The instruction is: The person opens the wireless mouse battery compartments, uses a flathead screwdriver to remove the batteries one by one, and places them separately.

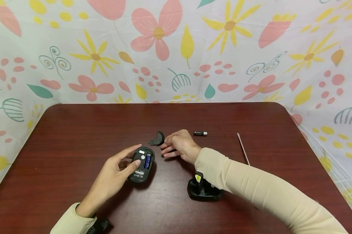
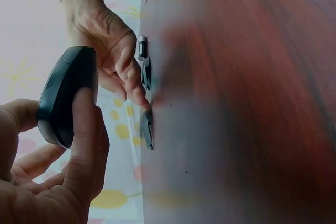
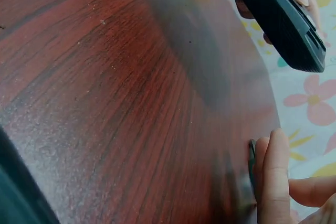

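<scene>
My left hand [image 1: 111, 172] grips a black computer mouse [image 1: 140, 175], its underside turned up. The battery bay is uncovered and a blue battery [image 1: 147, 161] lies in it. In the left wrist view the mouse [image 2: 60, 93] is seen edge-on, raised above the table. My right hand [image 1: 182, 146] reaches in beside a black battery cover [image 1: 156, 140], fingers loosely extended and fingertips right at the cover's curved end. In the right wrist view the cover [image 3: 252, 166] is mostly hidden behind the fingers.
A loose black battery [image 1: 200, 133] with a silver end lies behind my right hand. Farther right is a thin pale stick [image 1: 242, 148], partly hidden by my sleeve. A black wrist-worn device [image 1: 203, 191] hangs under my right forearm. A flower-patterned cloth [image 1: 170, 65] stands behind the brown table [image 1: 105, 120].
</scene>
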Motion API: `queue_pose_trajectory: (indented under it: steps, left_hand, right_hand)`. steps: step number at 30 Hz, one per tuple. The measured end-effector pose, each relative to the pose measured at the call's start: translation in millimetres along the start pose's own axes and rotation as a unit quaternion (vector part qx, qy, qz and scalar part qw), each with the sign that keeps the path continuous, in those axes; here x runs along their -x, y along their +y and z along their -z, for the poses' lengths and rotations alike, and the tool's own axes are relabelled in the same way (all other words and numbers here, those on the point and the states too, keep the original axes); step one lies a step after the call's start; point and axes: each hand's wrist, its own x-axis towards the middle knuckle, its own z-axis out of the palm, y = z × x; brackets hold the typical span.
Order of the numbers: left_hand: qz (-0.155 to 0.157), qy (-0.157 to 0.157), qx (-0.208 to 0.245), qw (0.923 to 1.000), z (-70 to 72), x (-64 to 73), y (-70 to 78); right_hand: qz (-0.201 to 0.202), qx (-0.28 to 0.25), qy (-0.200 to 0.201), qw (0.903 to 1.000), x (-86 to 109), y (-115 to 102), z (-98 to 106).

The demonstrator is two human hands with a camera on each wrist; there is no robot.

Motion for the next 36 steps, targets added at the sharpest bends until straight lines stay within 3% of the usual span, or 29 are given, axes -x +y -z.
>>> queue_pose_trajectory:
  steps: [7, 13, 25, 36]
  left_hand:
    - [-0.029, 0.009, -0.032, 0.9990, -2.3, -0.8, 2.3]
    - [-0.023, 0.010, -0.043, 0.9988, -3.3, 0.3, 4.5]
    - [0.027, -0.021, 0.039, 0.9987, -3.1, 2.0, 11.0]
    - [0.011, -0.027, 0.065, 0.9974, -5.0, 2.0, 13.3]
  right_hand:
    - [0.009, 0.018, -0.009, 0.9998, 5.5, -4.4, 2.2]
    - [0.016, 0.029, -0.022, 0.9992, 17.1, -13.3, 11.0]
    - [0.035, 0.072, -0.035, 0.9961, 45.0, -15.1, 45.4]
    - [0.049, 0.083, -0.035, 0.9948, 70.7, -11.9, 76.1]
